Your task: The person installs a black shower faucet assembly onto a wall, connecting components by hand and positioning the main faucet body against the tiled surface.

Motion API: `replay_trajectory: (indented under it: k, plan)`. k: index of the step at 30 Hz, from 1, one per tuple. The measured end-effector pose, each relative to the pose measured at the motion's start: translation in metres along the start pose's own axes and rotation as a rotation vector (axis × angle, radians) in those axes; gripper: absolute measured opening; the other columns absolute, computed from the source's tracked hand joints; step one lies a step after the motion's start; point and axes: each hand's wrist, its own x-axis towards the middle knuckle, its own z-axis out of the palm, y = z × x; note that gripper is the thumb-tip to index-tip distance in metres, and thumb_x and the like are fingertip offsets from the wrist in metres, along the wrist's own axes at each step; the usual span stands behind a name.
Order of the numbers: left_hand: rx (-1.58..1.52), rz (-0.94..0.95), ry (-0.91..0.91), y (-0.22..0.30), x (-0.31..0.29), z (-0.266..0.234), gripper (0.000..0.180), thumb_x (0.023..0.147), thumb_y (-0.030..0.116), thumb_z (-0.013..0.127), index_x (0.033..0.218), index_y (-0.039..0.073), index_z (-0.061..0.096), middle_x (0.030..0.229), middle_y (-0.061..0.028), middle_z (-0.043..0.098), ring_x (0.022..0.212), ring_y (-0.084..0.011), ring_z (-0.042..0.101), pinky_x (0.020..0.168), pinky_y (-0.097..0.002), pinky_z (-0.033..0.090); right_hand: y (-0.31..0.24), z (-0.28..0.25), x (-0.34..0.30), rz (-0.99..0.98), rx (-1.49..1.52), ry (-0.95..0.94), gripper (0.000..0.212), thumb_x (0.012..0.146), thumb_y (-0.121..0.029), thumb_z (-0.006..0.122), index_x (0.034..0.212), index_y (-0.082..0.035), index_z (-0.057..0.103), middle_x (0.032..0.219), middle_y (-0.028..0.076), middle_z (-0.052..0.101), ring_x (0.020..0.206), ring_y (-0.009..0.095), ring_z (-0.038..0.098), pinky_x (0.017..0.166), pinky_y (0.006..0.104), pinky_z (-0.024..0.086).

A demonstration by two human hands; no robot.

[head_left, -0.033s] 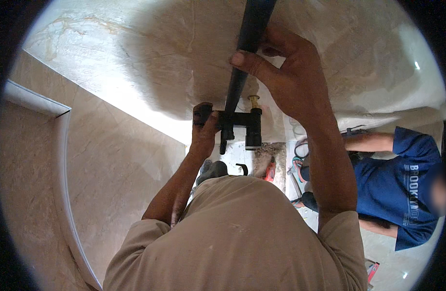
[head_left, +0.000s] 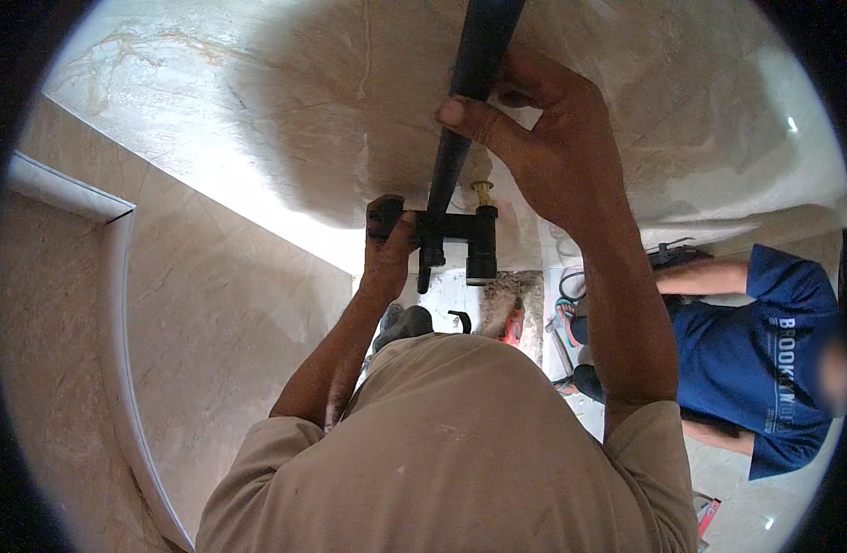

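Note:
A black shower mixer [head_left: 455,227] is held up close to the marbled tile wall, with a long black pipe [head_left: 450,164] rising from it. My left hand [head_left: 387,261] is closed round the mixer's left end, its thumb on the near side. Higher up, my right hand [head_left: 566,152] grips the pipe between thumb and fingers; the fingertips behind the pipe are hidden. A brass fitting [head_left: 482,191] shows at the wall just above the mixer's right end. Whether the mixer's right end joins that fitting, I cannot tell.
At the right stands another person in a dark blue shirt [head_left: 718,355], one arm reaching toward the wall. Below the mixer, a red tool [head_left: 514,324] lies on the floor by a dirty patch. A ledge with a pale edge [head_left: 127,304] runs along the left wall. A red-edged object [head_left: 709,518] lies lower right.
The other person at the right has shifted very slightly. My hands, the mixer and the pipe stay where they were.

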Motion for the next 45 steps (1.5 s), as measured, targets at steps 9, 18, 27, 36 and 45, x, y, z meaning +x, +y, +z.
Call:
replay_trajectory:
  k: [9,18,27,36,45]
  plan:
    - [0.011,0.015,0.015,0.001,-0.005,0.02,0.056,0.095,0.027,0.074,0.136,0.011,0.039,0.117,-0.0109,0.062,0.11,-0.0201,0.063,0.097,-0.0414,0.054,0.006,-0.014,-0.007,0.027,0.114,0.015,0.03,0.083,-0.025,0.085,0.106,-0.008,0.076,0.093,0.006,0.076,0.091,0.017,0.071,0.087,0.0368,0.054]
    - [0.217,0.155,-0.095,0.013,0.003,0.023,0.058,0.093,0.025,0.078,0.136,0.006,0.044,0.118,-0.0122,0.065,0.111,-0.0198,0.062,0.1,-0.0354,0.05,0.016,-0.035,-0.002,0.007,0.102,0.041,0.031,0.083,-0.025,0.085,0.106,-0.006,0.076,0.095,0.008,0.077,0.091,0.018,0.073,0.085,0.0375,0.055]
    - [0.165,-0.082,-0.184,-0.012,0.0,0.015,0.068,0.098,0.047,0.068,0.145,0.004,0.044,0.13,-0.0125,0.061,0.122,-0.0229,0.057,0.109,-0.0419,0.046,0.017,-0.042,0.001,-0.025,0.046,-0.03,0.029,0.086,-0.02,0.08,0.107,-0.003,0.071,0.098,0.012,0.074,0.093,0.024,0.072,0.086,0.0399,0.056]
    - [0.0,-0.132,-0.154,-0.03,0.012,0.037,0.05,0.096,0.04,0.072,0.127,0.004,0.057,0.114,-0.0078,0.064,0.102,-0.0166,0.059,0.088,-0.0352,0.052,0.007,-0.041,-0.003,0.05,0.246,-0.049,0.027,0.088,-0.018,0.079,0.108,-0.002,0.07,0.104,0.014,0.071,0.102,0.027,0.069,0.092,0.0399,0.053]
    - [-0.208,-0.239,-0.006,-0.029,0.006,0.051,0.036,0.092,0.033,0.077,0.115,0.009,0.061,0.097,0.0002,0.061,0.085,-0.0121,0.058,0.074,-0.0301,0.052,0.097,-0.017,-0.094,0.463,0.192,0.222,0.026,0.097,-0.021,0.069,0.107,0.002,0.068,0.095,0.011,0.072,0.091,0.017,0.068,0.086,0.0326,0.054]
